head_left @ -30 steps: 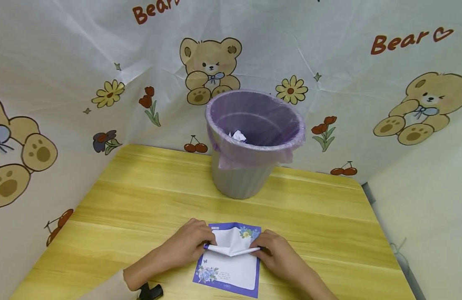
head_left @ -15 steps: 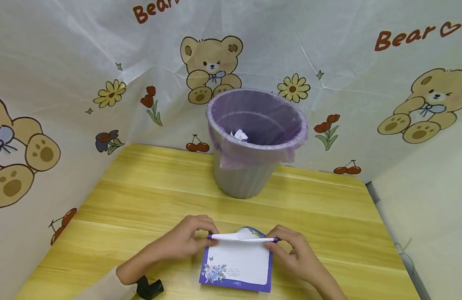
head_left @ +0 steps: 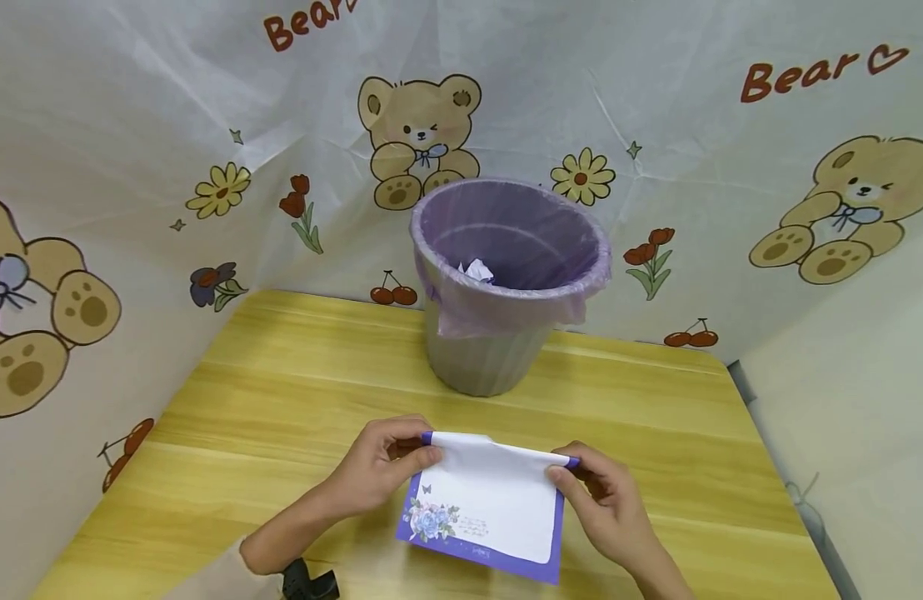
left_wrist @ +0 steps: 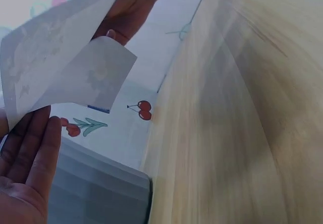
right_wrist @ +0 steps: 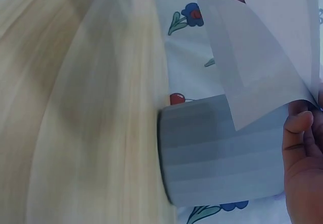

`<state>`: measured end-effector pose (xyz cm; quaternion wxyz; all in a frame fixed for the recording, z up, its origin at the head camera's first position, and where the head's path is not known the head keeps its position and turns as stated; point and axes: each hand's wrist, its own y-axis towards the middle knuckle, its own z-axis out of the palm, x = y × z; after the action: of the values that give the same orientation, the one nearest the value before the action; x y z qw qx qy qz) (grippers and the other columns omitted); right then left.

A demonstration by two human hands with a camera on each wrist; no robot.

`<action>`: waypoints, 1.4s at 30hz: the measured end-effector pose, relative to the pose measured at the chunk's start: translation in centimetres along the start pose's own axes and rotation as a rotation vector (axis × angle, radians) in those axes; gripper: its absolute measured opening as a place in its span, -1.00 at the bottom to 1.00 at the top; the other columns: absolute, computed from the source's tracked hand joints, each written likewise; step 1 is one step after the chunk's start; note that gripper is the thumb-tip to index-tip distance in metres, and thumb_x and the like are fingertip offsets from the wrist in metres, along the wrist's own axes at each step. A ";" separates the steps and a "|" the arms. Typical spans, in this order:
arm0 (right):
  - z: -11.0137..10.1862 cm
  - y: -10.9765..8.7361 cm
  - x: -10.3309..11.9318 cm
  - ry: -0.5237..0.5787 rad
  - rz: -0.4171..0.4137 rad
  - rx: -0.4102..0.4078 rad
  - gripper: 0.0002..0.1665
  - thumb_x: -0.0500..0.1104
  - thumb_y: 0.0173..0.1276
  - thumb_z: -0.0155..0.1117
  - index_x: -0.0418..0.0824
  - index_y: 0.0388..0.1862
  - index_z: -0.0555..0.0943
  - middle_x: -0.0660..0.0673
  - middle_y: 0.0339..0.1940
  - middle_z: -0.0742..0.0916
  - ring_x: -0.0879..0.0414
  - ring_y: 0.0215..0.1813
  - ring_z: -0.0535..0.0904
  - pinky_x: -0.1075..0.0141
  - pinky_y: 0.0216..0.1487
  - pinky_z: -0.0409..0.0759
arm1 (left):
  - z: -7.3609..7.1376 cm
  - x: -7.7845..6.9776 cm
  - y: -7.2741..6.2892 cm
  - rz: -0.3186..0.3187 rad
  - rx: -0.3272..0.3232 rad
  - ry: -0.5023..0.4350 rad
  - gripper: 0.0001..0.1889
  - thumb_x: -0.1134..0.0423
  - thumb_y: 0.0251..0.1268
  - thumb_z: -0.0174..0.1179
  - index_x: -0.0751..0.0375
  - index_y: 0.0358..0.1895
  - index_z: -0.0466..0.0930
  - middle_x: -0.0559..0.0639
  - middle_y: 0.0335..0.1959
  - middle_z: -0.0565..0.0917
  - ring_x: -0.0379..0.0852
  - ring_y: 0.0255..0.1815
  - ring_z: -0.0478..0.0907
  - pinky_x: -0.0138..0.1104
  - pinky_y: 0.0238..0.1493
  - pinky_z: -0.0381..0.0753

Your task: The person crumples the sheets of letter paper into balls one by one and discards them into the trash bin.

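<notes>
A sheet of stationery paper (head_left: 491, 492) with a purple border and blue printed flowers is held up between both hands, its upper part folded over along a crease. My left hand (head_left: 379, 467) pinches the left end of the fold, thumb on the near face. At the right end of the fold, my right hand (head_left: 607, 504) pinches in the same way. From beneath, the left wrist view shows the pale back of the paper (left_wrist: 55, 52) and a flap hanging behind it, clear of the table. The right wrist view shows that flap (right_wrist: 247, 62) too, beside the curled right fingers.
A grey bin (head_left: 480, 358) with a purple liner stands at the back of the wood-grain table (head_left: 319, 358). Crumpled paper (head_left: 478, 271) lies inside it. Behind hangs a cloth printed with bears (head_left: 420, 142). A black device (head_left: 309, 582) sits at the left wrist.
Both hands have lifted the folded paper off the table and tilted it up. The hands have moved farther apart, and the fold has been pulled straighter.
</notes>
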<state>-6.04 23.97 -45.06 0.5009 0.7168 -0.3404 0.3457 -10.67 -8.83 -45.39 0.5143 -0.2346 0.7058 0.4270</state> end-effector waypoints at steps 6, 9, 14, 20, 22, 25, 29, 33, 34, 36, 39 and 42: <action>0.0 0.3 0.3 -0.006 -0.010 -0.035 -0.61 -0.71 0.35 0.21 -0.32 -0.09 0.70 -0.09 -0.24 0.79 0.22 -0.27 0.70 0.41 -0.21 0.76 | 0.5 -0.6 0.1 -0.074 -0.091 0.036 -0.92 0.40 0.54 0.29 0.19 -0.20 0.72 0.12 -0.35 0.63 -0.34 -0.32 0.60 -0.42 -0.33 0.72; 0.2 0.2 0.6 -0.030 -0.009 -0.075 -0.62 -0.72 0.32 0.24 -0.33 -0.11 0.70 -0.06 -0.27 0.79 0.21 -0.34 0.66 0.41 -0.33 0.71 | 0.7 -0.8 0.0 -0.113 -0.135 0.043 -0.94 0.35 0.53 0.33 0.18 -0.05 0.73 0.14 -0.22 0.76 -0.26 -0.22 0.76 -0.34 -0.18 0.84; 0.4 0.2 0.8 -0.051 -0.034 -0.157 -0.59 -0.73 0.26 0.30 -0.39 -0.02 0.68 -0.02 -0.33 0.78 0.19 -0.47 0.59 0.40 -0.55 0.57 | 0.8 -0.7 -0.1 -0.033 -0.149 0.064 -0.58 0.40 0.49 0.35 0.16 0.35 0.61 0.16 -0.19 0.73 -0.23 -0.22 0.73 -0.32 -0.15 0.85; 0.3 0.4 0.5 0.019 -0.128 -0.175 -0.45 -0.77 0.21 0.30 -0.55 0.18 0.60 -0.11 -0.35 0.79 0.20 -0.49 0.64 0.38 -0.61 0.58 | 1.2 -0.7 -0.2 0.031 -0.158 0.107 -0.54 0.39 0.49 0.36 0.12 0.40 0.63 0.11 -0.20 0.76 -0.24 -0.20 0.74 -0.31 -0.13 0.86; 0.2 0.4 0.5 0.027 -0.136 -0.172 -0.48 -0.77 0.21 0.31 -0.55 0.15 0.62 -0.10 -0.32 0.81 0.22 -0.45 0.68 0.39 -0.59 0.62 | 1.3 -0.8 -0.2 0.035 -0.172 0.114 -0.56 0.39 0.48 0.37 0.14 0.37 0.64 0.10 -0.18 0.79 -0.22 -0.18 0.78 -0.29 -0.12 0.87; 0.1 0.4 0.4 0.040 -0.145 -0.158 -0.50 -0.78 0.20 0.30 -0.53 0.11 0.65 -0.10 -0.23 0.84 0.22 -0.39 0.73 0.42 -0.50 0.69 | 1.4 -0.8 -0.2 0.037 -0.191 0.109 -0.69 0.40 0.46 0.38 0.15 0.20 0.73 0.10 -0.17 0.82 -0.22 -0.21 0.79 -0.29 -0.17 0.87; 0.1 0.4 0.5 0.065 -0.166 -0.145 -0.55 -0.81 0.16 0.29 -0.50 -0.03 0.71 -0.12 -0.13 0.87 0.22 -0.26 0.78 0.47 -0.28 0.78 | 1.5 -0.8 -0.2 0.063 -0.202 0.112 -0.82 0.43 0.44 0.39 0.13 0.00 0.79 0.12 -0.15 0.85 -0.23 -0.19 0.82 -0.27 -0.18 0.88; 0.1 0.5 0.5 0.080 -0.185 -0.150 -0.56 -0.83 0.10 0.30 -0.49 -0.14 0.74 -0.13 -0.14 0.89 0.20 -0.14 0.83 0.47 -0.13 0.80 | 1.6 -0.8 -0.1 0.113 -0.204 0.138 -0.80 0.51 0.40 0.38 0.11 -0.09 0.80 0.09 -0.17 0.85 -0.26 -0.15 0.81 -0.26 -0.15 0.89; 0.1 0.5 0.5 0.078 -0.186 -0.151 -0.56 -0.83 0.09 0.31 -0.48 -0.15 0.75 -0.13 -0.14 0.90 0.20 -0.13 0.83 0.47 -0.12 0.80 | 1.6 -0.8 -0.1 0.124 -0.205 0.143 -0.78 0.53 0.40 0.37 0.10 -0.10 0.80 0.07 -0.18 0.85 -0.27 -0.15 0.81 -0.27 -0.16 0.88; 0.1 0.6 0.5 0.074 -0.189 -0.154 -0.56 -0.83 0.08 0.32 -0.48 -0.16 0.75 -0.13 -0.15 0.90 0.21 -0.14 0.84 0.48 -0.12 0.80 | 1.6 -0.8 -0.1 0.143 -0.208 0.152 -0.76 0.55 0.38 0.37 0.09 -0.11 0.80 0.06 -0.20 0.85 -0.27 -0.16 0.80 -0.28 -0.17 0.88; 0.1 0.7 0.4 0.073 -0.208 -0.153 -0.57 -0.83 0.08 0.33 -0.49 -0.17 0.75 -0.15 -0.16 0.90 0.20 -0.13 0.84 0.47 -0.10 0.80 | 1.6 -0.6 0.0 0.173 -0.214 0.169 -0.75 0.56 0.37 0.38 0.09 -0.11 0.80 0.04 -0.22 0.84 -0.24 -0.17 0.81 -0.29 -0.18 0.88; 0.2 0.9 0.4 0.076 -0.241 -0.147 -0.57 -0.84 0.06 0.32 -0.50 -0.18 0.75 -0.19 -0.18 0.90 0.19 -0.13 0.85 0.46 -0.09 0.81 | 1.7 -0.5 0.1 0.201 -0.226 0.192 -0.75 0.55 0.36 0.39 0.08 -0.11 0.81 0.03 -0.24 0.84 -0.23 -0.18 0.81 -0.30 -0.19 0.88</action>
<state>-6.61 23.49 -44.34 0.6022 0.7004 -0.2572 0.2841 -9.70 -7.43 -45.07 0.3698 -0.2587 0.7190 0.5286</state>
